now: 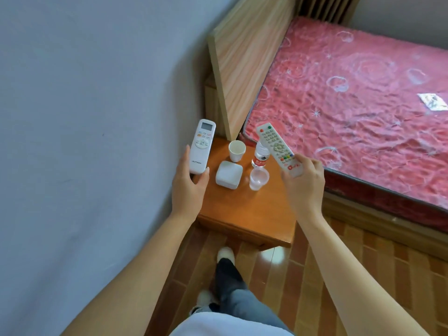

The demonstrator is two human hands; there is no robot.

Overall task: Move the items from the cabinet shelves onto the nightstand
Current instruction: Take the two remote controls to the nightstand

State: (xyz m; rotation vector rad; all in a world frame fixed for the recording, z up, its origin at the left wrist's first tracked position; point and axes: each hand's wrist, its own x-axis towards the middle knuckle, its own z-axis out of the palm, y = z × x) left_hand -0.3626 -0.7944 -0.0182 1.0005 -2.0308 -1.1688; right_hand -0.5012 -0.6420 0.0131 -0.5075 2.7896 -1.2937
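Both hands hover over the wooden nightstand (247,214), each clamped on a remote. The left hand (190,187) grips the lower end of a white air-conditioner remote (201,147) at the worktop's left edge, near the wall. The right hand (304,183) pinches the bottom of a slim TV remote (278,147), its far end hanging above a small water bottle (260,156). Already on the worktop are a paper cup (236,150), a white rounded box (229,174) and a clear plastic cup (258,179), clustered toward the back. The free space looks to be the front half, so the likely risk is the TV remote's long end clipping the upright bottle or the light clear cup on the way down. The left remote could also be set too close to the edge and slide off.
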